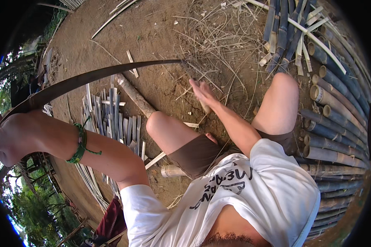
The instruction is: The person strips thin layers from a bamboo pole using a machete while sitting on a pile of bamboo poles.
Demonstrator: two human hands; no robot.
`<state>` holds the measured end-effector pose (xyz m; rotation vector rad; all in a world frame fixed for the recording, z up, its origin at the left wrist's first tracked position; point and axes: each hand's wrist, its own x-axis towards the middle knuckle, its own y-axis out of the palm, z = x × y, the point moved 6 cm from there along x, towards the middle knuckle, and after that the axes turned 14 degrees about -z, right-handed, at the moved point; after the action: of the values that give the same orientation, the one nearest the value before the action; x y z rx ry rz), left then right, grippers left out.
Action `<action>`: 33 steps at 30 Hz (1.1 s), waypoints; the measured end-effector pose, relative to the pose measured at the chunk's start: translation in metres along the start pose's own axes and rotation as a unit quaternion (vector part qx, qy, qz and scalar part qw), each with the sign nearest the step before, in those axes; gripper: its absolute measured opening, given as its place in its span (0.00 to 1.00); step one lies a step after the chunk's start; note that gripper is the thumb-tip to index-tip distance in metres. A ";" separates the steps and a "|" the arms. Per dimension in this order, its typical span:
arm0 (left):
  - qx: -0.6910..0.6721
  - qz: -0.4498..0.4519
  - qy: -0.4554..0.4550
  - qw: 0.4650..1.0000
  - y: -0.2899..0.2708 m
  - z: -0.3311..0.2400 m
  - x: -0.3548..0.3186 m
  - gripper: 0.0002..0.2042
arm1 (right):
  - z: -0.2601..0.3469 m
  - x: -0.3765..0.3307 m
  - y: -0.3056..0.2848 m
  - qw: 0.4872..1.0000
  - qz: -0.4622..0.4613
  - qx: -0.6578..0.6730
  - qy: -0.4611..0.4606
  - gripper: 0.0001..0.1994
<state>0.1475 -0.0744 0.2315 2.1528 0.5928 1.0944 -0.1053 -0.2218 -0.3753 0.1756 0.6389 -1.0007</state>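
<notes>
My left hand (6, 142) is at the far left edge, partly cut off, closed round the wide end of a long dark bamboo strip (99, 74). A green braided band circles that forearm. From there the strip arcs across to the middle, narrowing to a tip just beyond my right hand (203, 94). The fingers of my right hand are wrapped round a brown handle (205, 108), whose butt shows below the palm. It looks like a knife; its dark blade is hard to make out against the soil, close to the strip's tip.
Bamboo poles (338, 117) are stacked along the right, with dark split lengths (282, 31) at the upper right. Thin shavings (231, 49) litter the ground ahead. Left of my knees lie a round stick (134, 95) and a pile of cut slats (111, 117).
</notes>
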 end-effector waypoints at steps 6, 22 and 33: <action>-0.222 0.134 -0.202 0.945 0.012 0.002 0.004 0.12 | 0.115 -0.098 0.010 0.962 0.062 0.103 -0.244 0.28; 0.137 0.079 0.155 0.975 -0.009 -0.052 -0.054 0.27 | 0.047 -0.026 0.002 0.994 0.018 0.033 -0.106 0.28; 0.086 0.033 0.076 0.993 -0.041 -0.067 -0.044 0.17 | 0.138 -0.135 0.031 0.936 0.010 0.065 -0.345 0.29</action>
<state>0.0639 -0.0513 0.2078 2.2636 0.7135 1.2939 -0.0723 -0.1645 -0.1915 -0.0599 -0.0730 -1.0025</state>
